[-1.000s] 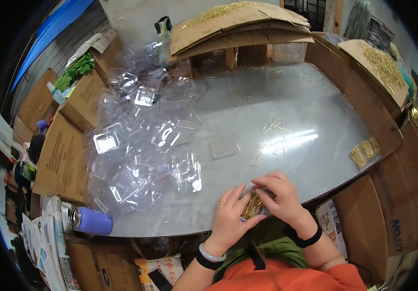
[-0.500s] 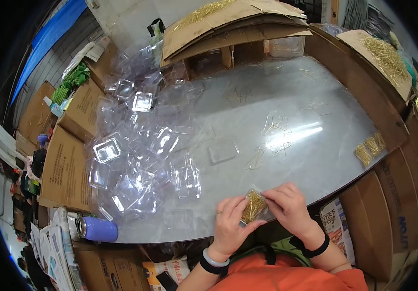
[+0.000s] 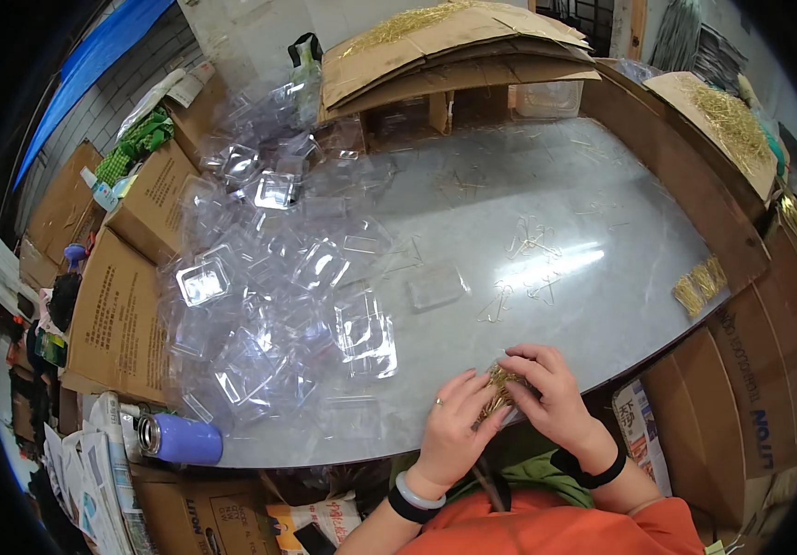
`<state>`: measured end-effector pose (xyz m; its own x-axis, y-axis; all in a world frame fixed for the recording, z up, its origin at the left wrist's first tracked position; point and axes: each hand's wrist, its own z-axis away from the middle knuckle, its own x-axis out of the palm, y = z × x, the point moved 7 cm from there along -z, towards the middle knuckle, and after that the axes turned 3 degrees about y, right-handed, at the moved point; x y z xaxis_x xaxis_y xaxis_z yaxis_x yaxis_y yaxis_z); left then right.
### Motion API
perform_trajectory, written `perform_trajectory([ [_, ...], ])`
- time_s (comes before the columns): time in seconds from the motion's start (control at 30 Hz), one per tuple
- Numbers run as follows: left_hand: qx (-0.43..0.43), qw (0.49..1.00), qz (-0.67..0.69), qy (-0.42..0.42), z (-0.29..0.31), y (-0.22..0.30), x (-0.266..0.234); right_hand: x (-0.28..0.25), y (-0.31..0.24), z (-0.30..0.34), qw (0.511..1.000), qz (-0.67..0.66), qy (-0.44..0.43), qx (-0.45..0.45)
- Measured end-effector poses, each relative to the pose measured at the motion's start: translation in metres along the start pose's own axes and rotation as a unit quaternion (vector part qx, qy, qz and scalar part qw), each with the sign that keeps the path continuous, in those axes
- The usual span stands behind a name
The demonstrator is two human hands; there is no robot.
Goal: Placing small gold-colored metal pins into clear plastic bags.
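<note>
Left hand (image 3: 457,418) and right hand (image 3: 551,393) held a gold wire bundle (image 3: 498,392) between curled fingers, partly hiding it, at the grey tabletop's near edge (image 3: 389,457); clear plastic cases (image 3: 274,296) crowded the left, near a purple flask (image 3: 188,439); loose wires (image 3: 532,240) lay beyond

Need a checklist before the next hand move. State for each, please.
1. Left hand on the gold bundle: ok.
2. Right hand on the same bundle: ok.
3. Bundle fully lined up: cannot tell, the hands cover much of it.
4. Loose gold wires lie apart from both hands: ok.
5. Table free of loose wires: not ok, several lie beyond the hands.
6. Purple bottle apart from the left hand: ok.
</note>
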<state>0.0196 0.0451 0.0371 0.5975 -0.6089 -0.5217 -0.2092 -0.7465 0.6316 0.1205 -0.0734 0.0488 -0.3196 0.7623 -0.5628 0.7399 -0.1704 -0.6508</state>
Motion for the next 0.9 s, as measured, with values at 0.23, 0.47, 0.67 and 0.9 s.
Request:
perform_trajectory([
  [0.23, -0.061, 0.985, 0.155, -0.039, 0.004, -0.009, -0.004, 0.009, -0.016, 0.014, 0.974, 0.132, -0.155, -0.103],
  [0.47, -0.16, 0.889, 0.427, 0.047, 0.017, -0.032, -0.004, 0.021, -0.021, 0.027, 0.943, 0.29, -0.13, -0.103],
  [0.67, -0.195, 0.919, 0.339, 0.048, 0.018, -0.029, -0.005, -0.034, 0.01, 0.03, 0.89, 0.453, -0.01, 0.056],
  [0.9, -0.182, 0.937, 0.294, 0.047, 0.022, -0.03, 0.002, -0.135, 0.099, 0.057, 0.777, 0.567, 0.132, 0.239],
])
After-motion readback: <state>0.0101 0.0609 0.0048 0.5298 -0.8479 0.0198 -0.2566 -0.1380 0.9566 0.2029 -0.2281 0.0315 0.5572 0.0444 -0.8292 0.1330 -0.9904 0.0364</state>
